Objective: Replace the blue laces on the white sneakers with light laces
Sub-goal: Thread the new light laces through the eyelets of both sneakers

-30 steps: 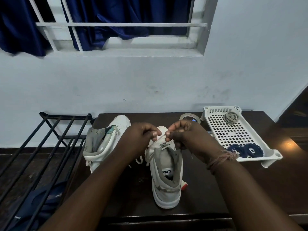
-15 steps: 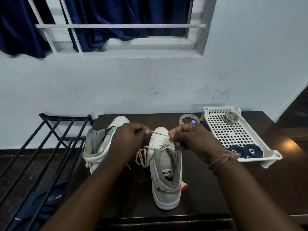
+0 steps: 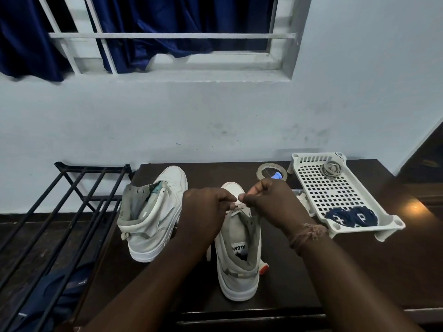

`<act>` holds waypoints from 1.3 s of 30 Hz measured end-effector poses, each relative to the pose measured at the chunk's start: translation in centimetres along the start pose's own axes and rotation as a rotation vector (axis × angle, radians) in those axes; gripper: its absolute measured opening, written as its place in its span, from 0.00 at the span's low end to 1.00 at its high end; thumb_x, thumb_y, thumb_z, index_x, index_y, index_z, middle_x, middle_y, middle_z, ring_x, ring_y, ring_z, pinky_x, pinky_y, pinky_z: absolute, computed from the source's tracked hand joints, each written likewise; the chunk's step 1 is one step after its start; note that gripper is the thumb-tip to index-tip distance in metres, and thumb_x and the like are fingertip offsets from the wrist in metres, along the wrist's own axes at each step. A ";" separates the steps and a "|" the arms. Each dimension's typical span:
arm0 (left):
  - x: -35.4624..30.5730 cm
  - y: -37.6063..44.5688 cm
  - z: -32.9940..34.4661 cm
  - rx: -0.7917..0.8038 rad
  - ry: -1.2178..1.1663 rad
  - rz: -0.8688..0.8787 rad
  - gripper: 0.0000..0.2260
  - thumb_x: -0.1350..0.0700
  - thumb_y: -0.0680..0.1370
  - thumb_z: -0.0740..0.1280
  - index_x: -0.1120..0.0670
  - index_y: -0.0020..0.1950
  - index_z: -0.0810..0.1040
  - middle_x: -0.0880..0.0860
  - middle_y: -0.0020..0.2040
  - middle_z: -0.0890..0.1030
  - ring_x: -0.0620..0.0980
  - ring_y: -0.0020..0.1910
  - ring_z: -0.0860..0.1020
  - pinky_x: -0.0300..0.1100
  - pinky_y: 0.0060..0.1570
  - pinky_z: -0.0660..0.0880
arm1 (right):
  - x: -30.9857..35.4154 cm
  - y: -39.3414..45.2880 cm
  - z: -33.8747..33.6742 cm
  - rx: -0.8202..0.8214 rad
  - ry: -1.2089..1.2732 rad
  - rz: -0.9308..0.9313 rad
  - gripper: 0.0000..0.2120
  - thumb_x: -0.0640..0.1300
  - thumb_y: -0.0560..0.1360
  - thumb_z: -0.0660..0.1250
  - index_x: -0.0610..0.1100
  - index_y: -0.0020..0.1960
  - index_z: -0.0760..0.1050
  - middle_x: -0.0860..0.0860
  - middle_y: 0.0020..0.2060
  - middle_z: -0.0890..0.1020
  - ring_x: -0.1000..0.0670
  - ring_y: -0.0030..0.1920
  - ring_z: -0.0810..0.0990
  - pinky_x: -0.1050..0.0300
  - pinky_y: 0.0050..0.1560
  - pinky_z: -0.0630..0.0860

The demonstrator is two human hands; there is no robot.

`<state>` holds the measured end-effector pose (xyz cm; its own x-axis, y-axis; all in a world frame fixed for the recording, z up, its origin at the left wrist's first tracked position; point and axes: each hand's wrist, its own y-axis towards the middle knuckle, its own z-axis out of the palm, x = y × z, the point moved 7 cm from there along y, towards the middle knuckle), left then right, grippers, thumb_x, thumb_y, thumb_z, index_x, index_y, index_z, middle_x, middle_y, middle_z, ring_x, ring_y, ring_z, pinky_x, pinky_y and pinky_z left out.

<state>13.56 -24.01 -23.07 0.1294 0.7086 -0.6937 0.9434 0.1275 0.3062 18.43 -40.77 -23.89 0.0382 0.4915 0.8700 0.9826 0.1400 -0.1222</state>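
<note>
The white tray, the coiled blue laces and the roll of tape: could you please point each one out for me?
white tray [image 3: 318,188]: head view, on the bare perforated floor of the tray.
coiled blue laces [image 3: 351,216]: head view, where the two coils meet.
roll of tape [image 3: 263,167]: head view, on its far rim.

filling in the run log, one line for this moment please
stage: lacing near sneaker | left hand, right hand: pinching light lace | blue laces: in tray

Head-worn view, forward-down, close
</note>
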 end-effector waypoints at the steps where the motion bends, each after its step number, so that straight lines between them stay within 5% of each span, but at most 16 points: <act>1: 0.1 -0.1 0.0 -0.012 0.010 -0.049 0.05 0.50 0.71 0.71 0.43 0.44 0.87 0.38 0.41 0.85 0.37 0.43 0.82 0.50 0.53 0.77 | -0.3 0.0 0.3 0.036 -0.053 0.036 0.16 0.50 0.68 0.79 0.39 0.41 0.80 0.48 0.31 0.83 0.52 0.30 0.77 0.55 0.36 0.76; 3: 0.3 -0.3 0.5 0.005 0.109 -0.147 0.05 0.49 0.72 0.71 0.42 0.44 0.86 0.37 0.42 0.85 0.38 0.47 0.81 0.49 0.59 0.72 | -1.4 0.0 1.5 0.147 -0.203 0.105 0.20 0.53 0.68 0.78 0.35 0.40 0.80 0.45 0.30 0.80 0.51 0.29 0.74 0.53 0.35 0.76; 7: 1.3 -0.9 2.2 0.069 0.136 -0.302 0.07 0.46 0.73 0.67 0.43 0.43 0.84 0.42 0.41 0.85 0.46 0.47 0.82 0.52 0.60 0.72 | -3.7 0.4 2.0 0.169 -0.294 0.208 0.12 0.45 0.72 0.71 0.36 0.47 0.82 0.42 0.40 0.83 0.43 0.39 0.80 0.51 0.45 0.81; 10: 1.9 -1.6 3.2 0.078 0.237 -0.272 0.11 0.45 0.73 0.63 0.46 0.43 0.84 0.45 0.40 0.85 0.47 0.46 0.82 0.52 0.57 0.72 | -5.5 0.5 1.7 0.219 -0.120 0.328 0.11 0.43 0.70 0.72 0.39 0.51 0.81 0.42 0.48 0.83 0.43 0.47 0.82 0.51 0.51 0.81; 14: 2.2 -1.7 3.8 0.120 0.261 -0.260 0.11 0.42 0.72 0.64 0.41 0.44 0.85 0.43 0.42 0.85 0.45 0.48 0.82 0.51 0.56 0.72 | -8.3 0.4 2.4 0.256 0.206 0.567 0.17 0.37 0.59 0.75 0.34 0.47 0.84 0.35 0.50 0.84 0.35 0.52 0.84 0.35 0.54 0.80; 20: 2.3 -1.6 4.6 0.110 0.273 -0.205 0.13 0.42 0.71 0.62 0.41 0.44 0.86 0.44 0.40 0.85 0.46 0.45 0.82 0.50 0.52 0.74 | -8.4 1.1 2.9 0.263 0.233 0.527 0.15 0.40 0.59 0.75 0.37 0.45 0.84 0.40 0.47 0.86 0.40 0.48 0.85 0.37 0.55 0.81; 24: 1.1 -1.5 4.3 0.087 0.394 -0.167 0.12 0.44 0.74 0.64 0.45 0.44 0.86 0.46 0.40 0.85 0.46 0.45 0.81 0.44 0.43 0.64 | -8.4 1.4 2.8 0.242 0.239 0.497 0.22 0.41 0.58 0.74 0.37 0.52 0.82 0.37 0.52 0.84 0.37 0.53 0.84 0.37 0.54 0.81; 30: 1.8 -1.6 4.9 0.110 0.304 -0.254 0.16 0.43 0.72 0.62 0.49 0.28 0.71 0.50 0.29 0.73 0.52 0.39 0.79 0.50 0.49 0.71 | -8.1 1.2 2.8 0.263 0.285 0.508 0.22 0.41 0.62 0.75 0.38 0.55 0.80 0.38 0.54 0.84 0.39 0.53 0.85 0.43 0.51 0.83; 36: 2.6 -1.4 5.7 0.161 0.117 -0.231 0.10 0.44 0.72 0.65 0.45 0.35 0.81 0.46 0.37 0.84 0.48 0.43 0.81 0.50 0.51 0.75 | -8.2 0.8 3.3 0.276 0.293 0.589 0.05 0.38 0.74 0.71 0.38 0.49 0.82 0.37 0.51 0.85 0.39 0.48 0.85 0.43 0.52 0.82; 39: 3.0 -1.5 6.1 0.167 0.059 -0.258 0.11 0.41 0.69 0.64 0.43 0.39 0.83 0.44 0.39 0.84 0.47 0.44 0.82 0.51 0.52 0.77 | -8.7 0.9 3.7 0.251 0.375 0.610 0.07 0.36 0.72 0.73 0.34 0.49 0.82 0.36 0.50 0.84 0.39 0.46 0.84 0.44 0.51 0.82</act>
<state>14.42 -26.26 -29.57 -0.1345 0.7072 -0.6941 0.9805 0.1964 0.0101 18.27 -41.70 -33.33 0.6650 0.2260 0.7118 0.6981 0.1505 -0.7000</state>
